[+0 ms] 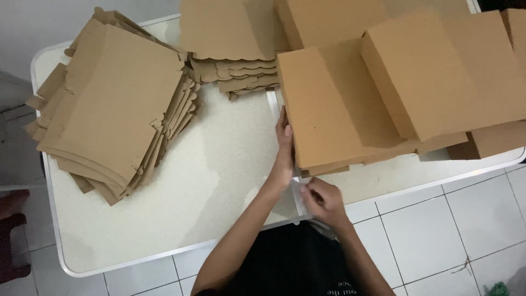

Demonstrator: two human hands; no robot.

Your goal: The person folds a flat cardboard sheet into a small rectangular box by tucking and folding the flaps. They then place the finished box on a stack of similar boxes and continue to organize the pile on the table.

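The far boxes (329,19) and the upper stack of flat cardboard (230,27) run off the top edge, and a box at the far right (515,27) is cut by the right edge. The left hand (284,148) presses against the nearest box (329,109), its fingertips hidden at the box's side. What the right hand (323,200) pinches at the counter (219,181) edge is too small to tell.

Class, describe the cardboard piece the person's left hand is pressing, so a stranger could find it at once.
On the white table, look right of centre, below the assembled boxes. The flat brown cardboard piece lies there, the left hand along its left edge. Unlike the loose flat stacks further left, boxes overlap it.
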